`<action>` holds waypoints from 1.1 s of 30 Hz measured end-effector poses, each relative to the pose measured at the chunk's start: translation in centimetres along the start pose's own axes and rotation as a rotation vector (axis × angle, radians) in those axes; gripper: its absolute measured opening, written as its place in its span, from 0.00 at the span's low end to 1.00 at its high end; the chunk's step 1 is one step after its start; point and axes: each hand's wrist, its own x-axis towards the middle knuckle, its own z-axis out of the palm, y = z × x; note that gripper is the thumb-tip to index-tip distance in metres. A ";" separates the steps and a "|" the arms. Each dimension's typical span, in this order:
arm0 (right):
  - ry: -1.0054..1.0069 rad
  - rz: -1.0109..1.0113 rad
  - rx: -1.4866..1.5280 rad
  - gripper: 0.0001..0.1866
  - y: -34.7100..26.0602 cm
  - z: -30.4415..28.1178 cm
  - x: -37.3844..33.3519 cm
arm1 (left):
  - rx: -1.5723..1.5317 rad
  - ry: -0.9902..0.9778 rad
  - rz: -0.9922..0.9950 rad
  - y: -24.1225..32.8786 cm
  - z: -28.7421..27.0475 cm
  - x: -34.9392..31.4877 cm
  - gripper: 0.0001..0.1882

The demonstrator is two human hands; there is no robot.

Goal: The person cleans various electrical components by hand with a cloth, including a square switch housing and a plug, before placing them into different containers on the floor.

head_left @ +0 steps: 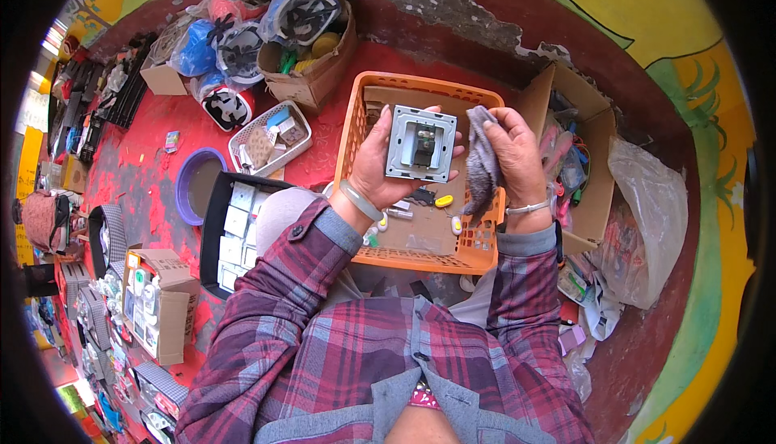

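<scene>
On the red floor [145,169] at far left stands a round purple plastic basin [196,185], and just right of it a black rectangular tray of white square plates [234,234]. The left hand [386,171] holds a grey square switch plate [420,144] above the orange plastic lattice basket [477,254]. Its fingers are curled shut behind the plate, thumb along the left edge, fingertips showing at the top and right edges. The plate is nearly square, so no long axis is evident; its recessed back with the central mechanism faces up toward the camera, and it is tilted slightly clockwise. Just right, touching or nearly touching the plate's edge, the right hand [511,153] grips a crumpled grey cloth [482,165], fingers closed on it. Further right sits an open brown cardboard box [594,133] of mixed parts.
</scene>
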 end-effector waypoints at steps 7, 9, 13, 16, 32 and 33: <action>0.080 -0.553 -0.765 0.12 0.5 2.9 -0.8 | -0.028 0.085 0.054 -0.7 0.0 0.3 0.32; 0.086 -0.642 -0.987 0.12 0.6 3.8 -1.2 | -0.014 0.092 0.087 -0.8 -0.5 0.4 0.31; 0.051 -0.713 -1.108 0.11 1.2 4.1 -1.1 | 0.027 0.124 0.139 -0.8 -0.9 0.5 0.31; 0.015 -0.697 -1.069 0.11 1.2 3.9 -1.0 | 0.035 0.143 0.176 -0.7 -0.7 0.5 0.30; -0.130 -0.592 -1.018 0.09 1.9 6.9 -3.2 | 0.033 0.166 0.411 0.4 -2.3 0.9 0.32; -0.131 -0.613 -1.000 0.09 2.0 7.3 -3.3 | 0.032 0.167 0.402 0.3 -2.4 1.0 0.33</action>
